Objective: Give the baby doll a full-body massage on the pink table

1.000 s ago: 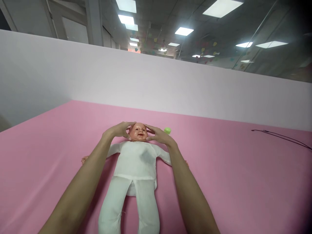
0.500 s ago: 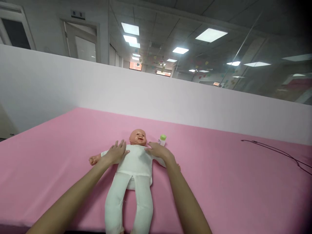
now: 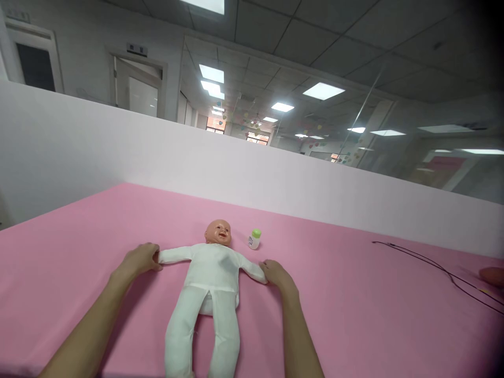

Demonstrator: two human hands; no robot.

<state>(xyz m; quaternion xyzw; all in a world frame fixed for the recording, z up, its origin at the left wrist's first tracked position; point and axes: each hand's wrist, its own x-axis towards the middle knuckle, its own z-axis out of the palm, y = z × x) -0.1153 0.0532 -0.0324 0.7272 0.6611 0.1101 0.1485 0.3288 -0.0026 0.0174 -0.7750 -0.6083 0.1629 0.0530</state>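
A baby doll (image 3: 214, 268) in a white top and white trousers lies on its back on the pink surface (image 3: 334, 304), arms spread to both sides. My left hand (image 3: 144, 257) is closed around the doll's hand at the end of the sleeve on the left. On the other side, my right hand (image 3: 277, 274) has its fingers closed at the right sleeve's cuff, hiding the doll's hand there. Just beyond the doll's shoulder stands a small white bottle (image 3: 254, 240) with a green cap, apart from my hands.
A thin black cable (image 3: 429, 261) runs across the pink surface at the right. Near the right edge lies a brownish rounded object (image 3: 492, 276), partly cut off. A low white wall (image 3: 244, 170) borders the far side, with glass above it.
Both hands have slid outward from the doll's chest and shoulders along its sleeves to its hands. The doll's arms now lie straighter. The camera view has tilted up slightly.
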